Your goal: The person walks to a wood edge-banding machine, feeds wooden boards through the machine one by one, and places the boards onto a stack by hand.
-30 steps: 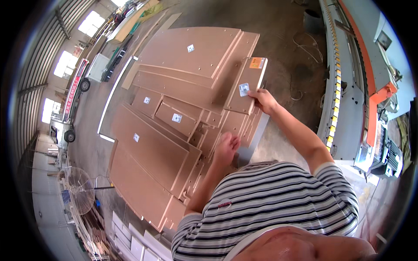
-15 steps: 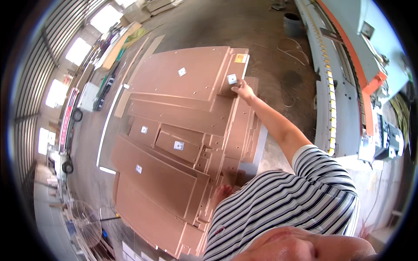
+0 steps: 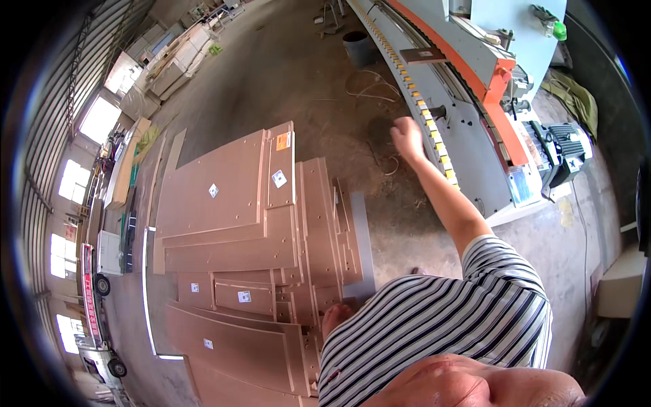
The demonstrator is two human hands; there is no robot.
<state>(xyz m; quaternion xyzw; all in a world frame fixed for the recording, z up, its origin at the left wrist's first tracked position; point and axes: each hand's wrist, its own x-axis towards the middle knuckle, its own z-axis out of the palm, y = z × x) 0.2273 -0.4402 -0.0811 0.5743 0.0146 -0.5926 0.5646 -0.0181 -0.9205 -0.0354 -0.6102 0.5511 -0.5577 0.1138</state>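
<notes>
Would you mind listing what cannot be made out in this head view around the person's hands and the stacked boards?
- Left hand: only partly in view, the striped shirt covers the rest; what it touches is unclear.
- Right hand: seen from behind, raised apart from the boards, near the long machine; the palm is hidden, so whether it holds anything is unclear.
- Labels on the brown boards: too small.
- Lower boards: cut off by the rim.

— What carries the boards?

— A low cart (image 3: 359, 237) on the concrete floor (image 3: 285, 74), its grey edge showing at the right.

— And on it?

— Brown panels (image 3: 224, 197) stacked flat in overlapping layers (several with small white labels), and a narrow panel (image 3: 280, 166) with an orange sticker on top.
</notes>
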